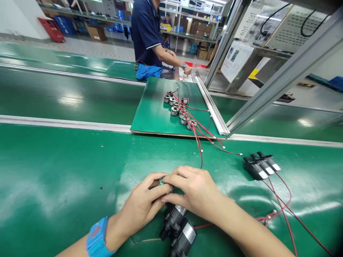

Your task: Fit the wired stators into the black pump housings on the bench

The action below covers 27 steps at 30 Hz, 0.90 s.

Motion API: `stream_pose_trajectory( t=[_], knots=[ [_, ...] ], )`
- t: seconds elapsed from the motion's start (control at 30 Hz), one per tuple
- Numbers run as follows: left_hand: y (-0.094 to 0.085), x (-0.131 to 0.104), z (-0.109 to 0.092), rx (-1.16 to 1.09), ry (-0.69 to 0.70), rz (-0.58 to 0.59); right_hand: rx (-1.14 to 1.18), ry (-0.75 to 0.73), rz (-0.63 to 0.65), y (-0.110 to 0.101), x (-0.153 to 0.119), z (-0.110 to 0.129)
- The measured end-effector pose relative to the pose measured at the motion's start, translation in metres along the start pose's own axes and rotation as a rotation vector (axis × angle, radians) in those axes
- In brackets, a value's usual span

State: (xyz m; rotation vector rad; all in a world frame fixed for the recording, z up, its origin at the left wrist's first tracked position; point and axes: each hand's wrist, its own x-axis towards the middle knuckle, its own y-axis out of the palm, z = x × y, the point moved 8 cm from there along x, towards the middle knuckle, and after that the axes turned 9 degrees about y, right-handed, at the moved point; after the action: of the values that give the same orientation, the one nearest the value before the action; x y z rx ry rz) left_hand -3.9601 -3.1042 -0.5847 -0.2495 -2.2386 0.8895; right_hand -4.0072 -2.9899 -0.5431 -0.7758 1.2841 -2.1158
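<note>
My left hand (140, 200), with a blue band on its wrist, is closed round a small round motor part (161, 181) that shows a bit of green circuit board. From the other side my right hand (193, 185) closes its fingers on the same part, so most of it is covered. Just below my hands lie black pump housings (174, 218) with pale labels, one partly under my fingers. A red wire runs from them beneath my right forearm.
Several silver motor parts (174, 111) with red wires sit on a raised green board (152, 107) ahead. To the right, three black pumps (261, 166) trail red wires. A metal frame post (281, 67) slants across the right side. A co-worker (146, 32) stands beyond the board.
</note>
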Motion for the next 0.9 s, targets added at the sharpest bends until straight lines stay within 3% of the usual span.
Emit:
stream_pose_trajectory(
  t=[0.13, 0.2, 0.37, 0.53, 0.6, 0.7, 0.9],
  knots=[
    [-0.008, -0.007, -0.007, 0.170, 0.097, -0.012, -0.107, -0.089, -0.060, -0.001, -0.003, 0.013],
    [-0.011, -0.006, -0.002, 0.203, 0.076, -0.005, -0.172, -0.104, -0.060, 0.002, -0.001, 0.014],
    [-0.005, 0.017, 0.023, 0.071, -0.158, 0.174, -0.369, 0.013, -0.024, -0.004, 0.003, -0.007],
    [0.008, 0.034, 0.030, -0.095, -0.378, 0.370, -0.505, 0.065, 0.146, -0.013, -0.014, -0.036],
    [0.012, 0.038, 0.020, -0.099, -0.406, 0.439, -0.488, 0.082, 0.235, -0.013, -0.025, -0.045],
    [0.021, 0.035, -0.004, 0.078, -0.396, 0.549, -0.370, 0.087, 0.313, -0.012, -0.047, -0.052],
    [0.064, 0.005, -0.068, 0.520, -0.117, 0.552, -0.242, 0.028, 0.316, -0.008, -0.093, -0.057]
  ],
)
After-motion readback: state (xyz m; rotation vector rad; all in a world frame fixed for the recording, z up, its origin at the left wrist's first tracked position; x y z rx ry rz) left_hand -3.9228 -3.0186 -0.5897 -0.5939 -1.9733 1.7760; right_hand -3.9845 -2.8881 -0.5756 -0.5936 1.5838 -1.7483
